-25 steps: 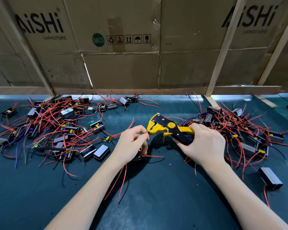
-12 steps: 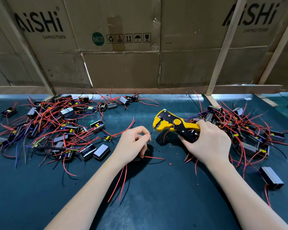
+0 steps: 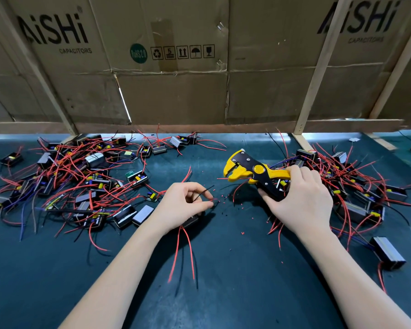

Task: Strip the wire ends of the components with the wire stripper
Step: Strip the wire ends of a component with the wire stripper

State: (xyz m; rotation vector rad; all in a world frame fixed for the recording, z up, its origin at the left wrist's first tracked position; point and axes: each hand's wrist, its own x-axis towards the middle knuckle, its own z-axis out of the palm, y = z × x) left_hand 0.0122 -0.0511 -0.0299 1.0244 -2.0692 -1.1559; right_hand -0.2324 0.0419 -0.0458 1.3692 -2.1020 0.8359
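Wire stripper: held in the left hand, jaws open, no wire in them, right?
Wrong hand. The head view shows the wire stripper gripped by the right hand; the left hand pinches a black wire. Jaws open and without a wire, as you said.

Both forearms reach forward over the desk (image 3: pixel 223 293). The left hand (image 3: pixel 183 207) curls, fingers (image 3: pixel 201 204) pinching a thin wire; the right hand (image 3: pixel 299 200) grips tool handles, knuckles up.

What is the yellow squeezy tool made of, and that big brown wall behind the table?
The wire stripper in the right hand looks like glossy yellow plastic over dark metal plates; small shiny rivets show on its head. The brown wall looks like matte corrugated cardboard: it has creases, tape, staples and printed box symbols.
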